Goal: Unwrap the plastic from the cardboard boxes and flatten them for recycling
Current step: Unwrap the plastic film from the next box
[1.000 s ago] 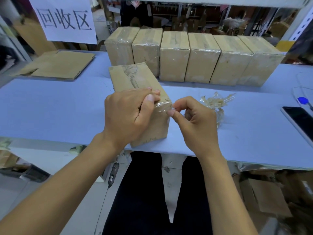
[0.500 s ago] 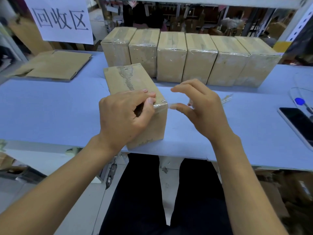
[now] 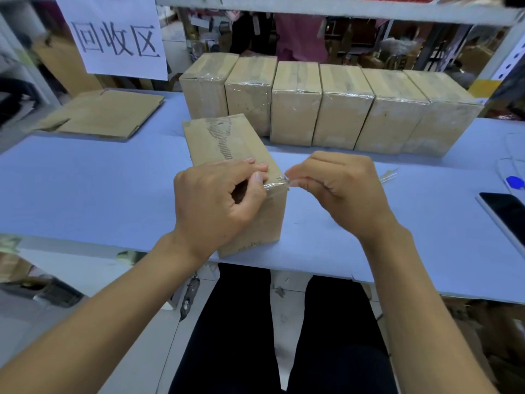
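A cardboard box (image 3: 227, 140) lies lengthwise near the table's front edge, with clear plastic film still at its near top corner. My left hand (image 3: 216, 206) grips the box's near end, thumb and fingers curled over its top edge. My right hand (image 3: 341, 191) is just right of that corner and pinches the loose plastic film (image 3: 285, 182) there. A row of several plastic-wrapped boxes (image 3: 341, 106) stands behind along the back of the table.
Flattened cardboard (image 3: 105, 115) lies at the back left under a white paper sign (image 3: 113, 35). A black phone (image 3: 505, 214) and a blue-tipped item (image 3: 514, 182) lie at the right edge. A bit of crumpled plastic (image 3: 389, 175) shows behind my right hand. The blue table (image 3: 85, 189) ends near my legs.
My right hand lifted away to the right half a second ago and has come back to the box's corner, pinching the film again. My left hand stayed on the box.
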